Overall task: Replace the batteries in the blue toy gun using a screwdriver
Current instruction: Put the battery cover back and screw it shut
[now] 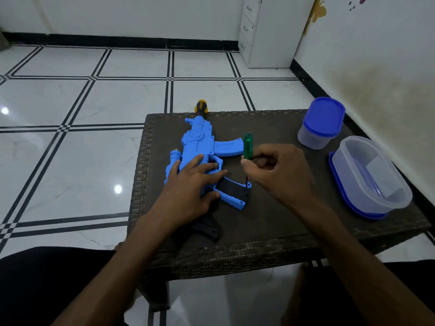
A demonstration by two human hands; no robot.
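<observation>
The blue toy gun (200, 142) lies flat on the dark woven table (270, 222), its yellow-and-black muzzle past the far edge and its black stock toward me. My left hand (190, 182) rests flat on the gun's body, fingers spread, pressing it down. My right hand (275, 172) grips a green-handled screwdriver (247, 147) held upright. The thin shaft points down, and its tip meets the end of the grip beside a black panel (231, 188).
A lidded tub with a blue lid (322, 123) stands at the table's far right. Nearer sits an open clear container (374, 175) on its blue lid. The right wall runs close to the table; tiled floor lies to the left and beyond.
</observation>
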